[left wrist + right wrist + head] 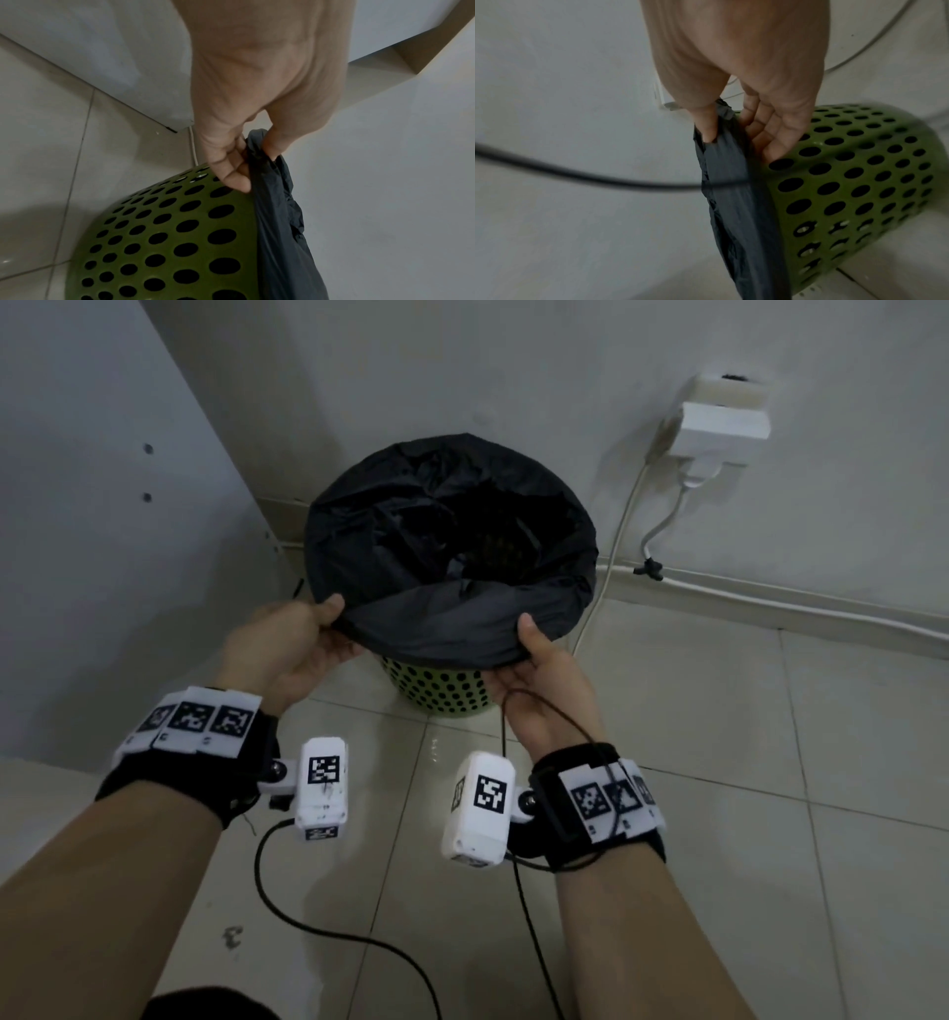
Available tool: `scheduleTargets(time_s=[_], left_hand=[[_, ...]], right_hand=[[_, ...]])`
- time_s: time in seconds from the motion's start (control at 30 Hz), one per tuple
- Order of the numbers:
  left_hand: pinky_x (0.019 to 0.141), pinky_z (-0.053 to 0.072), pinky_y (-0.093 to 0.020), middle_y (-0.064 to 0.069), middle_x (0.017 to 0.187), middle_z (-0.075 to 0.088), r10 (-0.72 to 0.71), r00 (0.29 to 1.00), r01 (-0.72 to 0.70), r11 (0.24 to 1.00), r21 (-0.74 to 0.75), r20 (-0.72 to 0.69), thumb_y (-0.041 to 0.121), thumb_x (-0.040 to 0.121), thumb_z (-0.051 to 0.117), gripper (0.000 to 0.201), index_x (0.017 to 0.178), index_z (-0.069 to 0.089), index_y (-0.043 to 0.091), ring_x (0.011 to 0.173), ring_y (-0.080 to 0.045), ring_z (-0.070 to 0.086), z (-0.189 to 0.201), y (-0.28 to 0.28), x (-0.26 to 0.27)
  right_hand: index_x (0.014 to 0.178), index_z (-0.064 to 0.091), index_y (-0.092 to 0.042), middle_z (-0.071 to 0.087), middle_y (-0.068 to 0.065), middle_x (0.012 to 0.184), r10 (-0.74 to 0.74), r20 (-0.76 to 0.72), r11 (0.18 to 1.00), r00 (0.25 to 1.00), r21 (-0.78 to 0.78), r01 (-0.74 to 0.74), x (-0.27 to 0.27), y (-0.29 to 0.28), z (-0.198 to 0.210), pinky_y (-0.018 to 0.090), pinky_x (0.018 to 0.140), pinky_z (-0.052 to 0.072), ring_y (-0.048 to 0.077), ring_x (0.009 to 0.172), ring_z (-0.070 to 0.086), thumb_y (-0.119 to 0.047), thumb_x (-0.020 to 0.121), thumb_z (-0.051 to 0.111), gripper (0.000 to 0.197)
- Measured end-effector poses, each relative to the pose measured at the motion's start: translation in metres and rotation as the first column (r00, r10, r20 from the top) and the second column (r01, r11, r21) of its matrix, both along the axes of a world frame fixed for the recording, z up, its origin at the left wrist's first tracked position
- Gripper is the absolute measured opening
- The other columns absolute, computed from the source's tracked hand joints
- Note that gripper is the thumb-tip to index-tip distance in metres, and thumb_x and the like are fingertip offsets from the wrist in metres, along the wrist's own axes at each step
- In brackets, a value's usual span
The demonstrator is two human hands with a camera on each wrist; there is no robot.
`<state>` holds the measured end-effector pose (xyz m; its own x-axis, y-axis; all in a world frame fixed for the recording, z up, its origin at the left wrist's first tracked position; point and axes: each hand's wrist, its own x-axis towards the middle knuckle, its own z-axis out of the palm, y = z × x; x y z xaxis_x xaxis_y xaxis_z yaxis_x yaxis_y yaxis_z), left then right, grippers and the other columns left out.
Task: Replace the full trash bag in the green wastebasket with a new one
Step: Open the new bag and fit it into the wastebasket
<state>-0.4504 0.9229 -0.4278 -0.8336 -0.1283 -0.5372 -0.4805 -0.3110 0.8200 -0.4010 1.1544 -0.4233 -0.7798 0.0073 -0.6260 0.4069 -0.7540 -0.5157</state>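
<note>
A green perforated wastebasket (436,693) stands on the tiled floor by the wall, lined with a black trash bag (452,546) folded over its rim. My left hand (303,639) pinches the bag's near edge at the left, thumb on top. My right hand (534,654) pinches the same edge at the right. In the left wrist view the left hand (246,162) grips a fold of the bag (280,233) beside the basket (167,239). The right wrist view shows the right hand (729,130) pinching the bag (734,192) beside the basket (847,182). The bag's contents are too dark to make out.
A white cabinet panel (102,531) stands close on the left of the basket. A wall socket with plugs (719,423) and white cables (621,541) lies to the right. Black cords (328,932) from my wrist cameras hang over the tiled floor (744,762).
</note>
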Motion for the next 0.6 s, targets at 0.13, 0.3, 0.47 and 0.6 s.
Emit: scheduleTargets(time_s=[0.13, 0.3, 0.47, 0.6], left_hand=[[0.062, 0.057, -0.028, -0.006, 0.106, 0.067, -0.018, 1.000, 0.017, 0.999, -0.048, -0.011, 0.014, 0.102, 0.045, 0.025, 0.124, 0.054, 0.004, 0.084, -0.018, 0.065, 0.000, -0.002, -0.002], [0.056, 0.057, -0.024, -0.007, 0.106, 0.067, -0.070, 0.997, 0.068, 0.995, -0.074, -0.020, 0.013, 0.101, 0.047, 0.023, 0.120, 0.056, 0.005, 0.082, -0.019, 0.065, 0.001, -0.005, -0.001], [0.053, 0.056, -0.024, -0.004, 0.093, 0.067, -0.061, 0.998, 0.060, 0.994, -0.094, -0.011, 0.016, 0.101, 0.048, 0.017, 0.110, 0.059, 0.007, 0.067, -0.014, 0.068, 0.001, -0.006, -0.002], [0.051, 0.056, -0.024, 0.000, 0.084, 0.069, -0.060, 0.998, 0.059, 0.992, -0.115, -0.003, 0.016, 0.102, 0.047, 0.014, 0.101, 0.060, 0.010, 0.060, -0.011, 0.071, 0.003, -0.006, 0.000]], right_hand=[[0.119, 0.063, -0.012, 0.072, 0.008, 0.106, 0.036, 0.009, 0.999, 0.999, 0.000, -0.036, 0.002, 0.003, -0.002, 0.036, 0.075, 0.056, 0.024, 0.098, 0.069, -0.019, 0.097, 0.063, 0.023], [0.108, 0.067, -0.008, 0.071, 0.012, 0.113, -0.074, 0.054, 0.990, 0.996, 0.123, 0.067, -0.005, 0.016, -0.008, 0.038, 0.076, 0.058, 0.027, 0.108, 0.066, -0.018, 0.087, 0.074, 0.024], [0.115, 0.066, -0.005, 0.074, 0.009, 0.105, -0.063, 0.063, 0.994, 0.996, 0.089, 0.057, -0.007, 0.015, -0.007, 0.028, 0.062, 0.056, 0.019, 0.089, 0.070, -0.013, 0.089, 0.071, 0.027], [0.115, 0.066, -0.009, 0.071, 0.007, 0.109, -0.014, 0.073, 0.996, 0.997, 0.094, 0.007, -0.007, 0.020, -0.005, 0.036, 0.075, 0.056, 0.024, 0.099, 0.067, -0.019, 0.089, 0.072, 0.028]])
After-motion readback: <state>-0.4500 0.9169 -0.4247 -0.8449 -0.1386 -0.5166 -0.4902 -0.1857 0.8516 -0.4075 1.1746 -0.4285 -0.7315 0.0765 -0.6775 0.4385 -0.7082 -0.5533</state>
